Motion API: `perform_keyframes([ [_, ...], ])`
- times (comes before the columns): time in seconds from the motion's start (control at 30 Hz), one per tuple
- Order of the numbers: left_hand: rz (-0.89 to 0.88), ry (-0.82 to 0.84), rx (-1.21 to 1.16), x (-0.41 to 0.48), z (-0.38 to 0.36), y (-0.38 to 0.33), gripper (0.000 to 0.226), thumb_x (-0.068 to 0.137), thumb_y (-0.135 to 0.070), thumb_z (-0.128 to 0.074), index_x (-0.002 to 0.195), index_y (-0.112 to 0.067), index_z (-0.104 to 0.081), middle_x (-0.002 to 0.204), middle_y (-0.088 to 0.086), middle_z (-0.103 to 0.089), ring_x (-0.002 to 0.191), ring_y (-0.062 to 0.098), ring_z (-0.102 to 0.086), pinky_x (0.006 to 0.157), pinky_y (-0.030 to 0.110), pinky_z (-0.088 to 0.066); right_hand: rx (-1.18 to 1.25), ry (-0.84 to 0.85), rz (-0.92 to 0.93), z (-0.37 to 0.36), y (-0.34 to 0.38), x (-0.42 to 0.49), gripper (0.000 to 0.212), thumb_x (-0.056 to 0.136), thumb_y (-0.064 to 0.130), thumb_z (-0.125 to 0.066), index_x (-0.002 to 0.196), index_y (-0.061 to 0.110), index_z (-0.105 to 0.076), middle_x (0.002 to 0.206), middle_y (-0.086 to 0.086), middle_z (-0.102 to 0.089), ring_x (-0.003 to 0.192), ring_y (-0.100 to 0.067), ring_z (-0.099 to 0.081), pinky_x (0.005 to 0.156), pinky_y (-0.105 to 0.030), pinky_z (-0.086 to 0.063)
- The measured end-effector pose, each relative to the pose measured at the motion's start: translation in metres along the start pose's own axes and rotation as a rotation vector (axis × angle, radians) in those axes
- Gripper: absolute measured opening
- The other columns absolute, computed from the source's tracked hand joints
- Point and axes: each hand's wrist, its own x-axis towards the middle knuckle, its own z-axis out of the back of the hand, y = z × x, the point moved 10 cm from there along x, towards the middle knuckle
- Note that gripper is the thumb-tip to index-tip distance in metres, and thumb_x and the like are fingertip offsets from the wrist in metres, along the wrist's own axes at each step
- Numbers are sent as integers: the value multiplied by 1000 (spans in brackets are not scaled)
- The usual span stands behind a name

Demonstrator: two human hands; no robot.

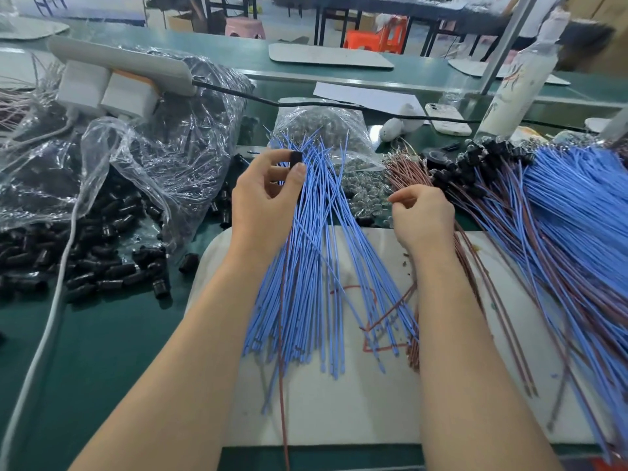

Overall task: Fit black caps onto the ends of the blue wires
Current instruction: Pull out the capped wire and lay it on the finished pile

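Observation:
A loose fan of blue wires (316, 253) lies on a white mat (343, 406) in front of me, bare ends pointing away. My left hand (261, 202) is raised over the fan's far part and pinches one black cap (296, 158) between thumb and fingertips. My right hand (423, 215) hovers at the right of the fan with fingers curled, thumb and forefinger pinched together over the brown wires; I cannot tell what it holds. Loose black caps (102, 270) are heaped on the green table at the left.
Torn clear bags (146, 158) of caps sit at the left under a white power strip (119, 62). A bag of small metal parts (326, 130) lies behind the fan. Brown wires (411, 171) and capped blue wires (571, 212) pile up at right. A phone (447, 119) and bottle (520, 86) stand behind.

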Motion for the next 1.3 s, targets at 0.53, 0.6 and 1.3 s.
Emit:
perform_keyframes([
  [0.53, 23, 25, 26, -1, -3, 1, 10, 92, -24, -60, 101, -28, -60, 83, -6, -66, 68, 12, -57, 66, 22, -51, -191, 167, -65, -20, -8, -1, 15, 89, 15, -63, 103, 19, -63, 107, -4, -66, 91, -21, -56, 74, -28, -42],
  [0.6, 26, 41, 24, -1, -4, 1, 11, 92, -21, -60, 100, -29, -58, 87, -2, -68, 67, 11, -59, 64, 20, -52, -176, 184, -70, -23, -7, -2, 19, 90, 16, -61, 109, 19, -61, 111, -5, -64, 101, -23, -57, 85, -32, -46],
  [1.3, 26, 227, -70, -5, -27, 0, 22, 90, 2, -57, 96, -19, -60, 102, -3, -68, 95, 4, -66, 90, 19, -50, -29, 49, 41, -14, 8, -3, 11, 88, 24, -67, 89, 15, -61, 94, -3, -64, 91, -20, -58, 78, -30, -44],
])
